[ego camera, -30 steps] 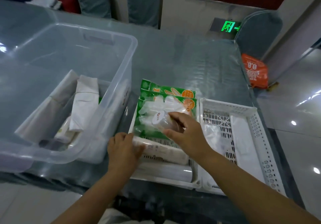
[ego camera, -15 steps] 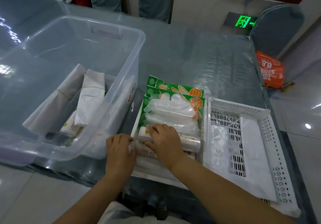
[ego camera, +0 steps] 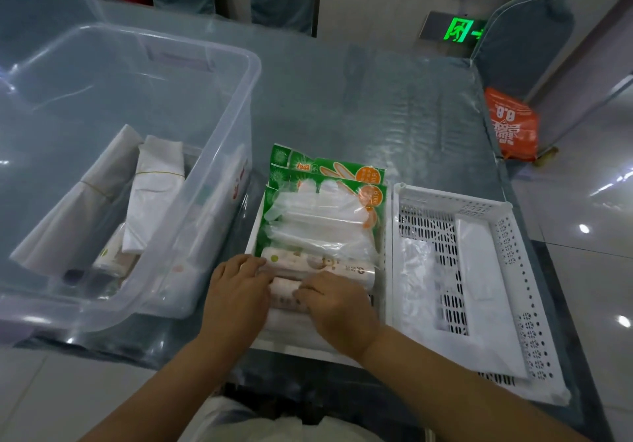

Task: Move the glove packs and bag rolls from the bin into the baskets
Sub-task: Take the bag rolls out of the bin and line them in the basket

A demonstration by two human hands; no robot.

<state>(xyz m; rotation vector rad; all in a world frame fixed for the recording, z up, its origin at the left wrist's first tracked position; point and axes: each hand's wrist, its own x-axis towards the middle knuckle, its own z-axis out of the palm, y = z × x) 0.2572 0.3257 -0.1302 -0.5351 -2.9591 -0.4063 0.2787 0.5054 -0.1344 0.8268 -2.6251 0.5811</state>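
Note:
A clear bin (ego camera: 251, 75) stands at the left; inside lie white bag bundles (ego camera: 156, 195) and a bag roll (ego camera: 114, 253). Just right of the bin, a white basket (ego camera: 301, 347) holds green glove packs (ego camera: 325, 212) at its far end and several bag rolls (ego camera: 329, 265) at its near end. My left hand (ego camera: 236, 294) curls over the left ends of the rolls. My right hand (ego camera: 337, 302) presses its fingers on a lower roll (ego camera: 284, 292). A second white basket (ego camera: 513, 263) sits to the right.
The right basket holds clear plastic bags (ego camera: 421, 270) and white sheets. An orange bag (ego camera: 512, 126) hangs beyond the table's right edge beside a covered chair (ego camera: 524, 47). The table top (ego camera: 376, 109) stretches behind the baskets. Tiled floor lies to the right.
My right hand carried a bag roll above the glove packs, then laid it in the left basket. Both hands now lie on the rolls at the basket's near end.

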